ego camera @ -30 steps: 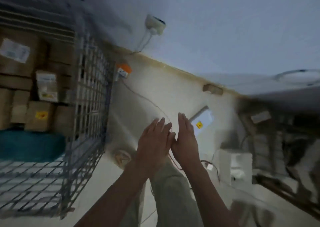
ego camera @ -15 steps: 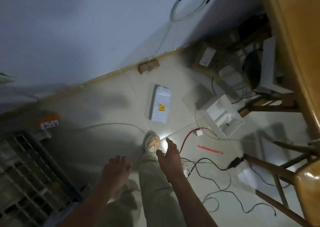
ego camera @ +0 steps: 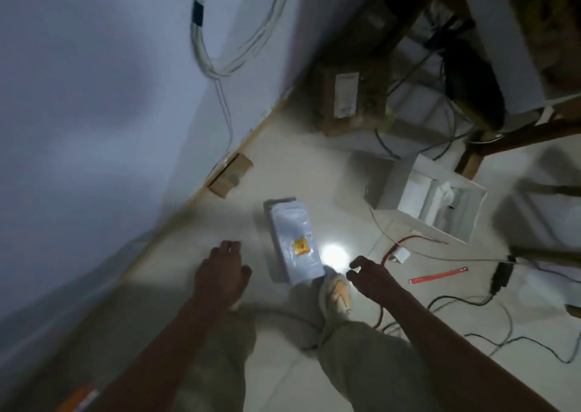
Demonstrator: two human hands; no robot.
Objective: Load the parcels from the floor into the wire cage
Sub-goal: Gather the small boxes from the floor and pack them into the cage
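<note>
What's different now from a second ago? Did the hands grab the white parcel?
Not yet. The view swung away from the wire cage, which is out of sight now. The left hand and right hand, pressed together before, spread apart and reached down on either side of the white parcel. Neither holds anything. The parcel stays on the floor by the shoe.

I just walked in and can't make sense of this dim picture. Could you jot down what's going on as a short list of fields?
Setting: tiled floor beside a wall, dim light
Parcel: white wrapped parcel with a yellow sticker, lying flat on the floor
Left hand: open, left of the parcel, not touching it
Right hand: open, right of the parcel, empty
Foot: pale shoe at the parcel's near corner
Nearby: open white box, brown carton, small cardboard box against the wall
Wire cage: out of view
</note>
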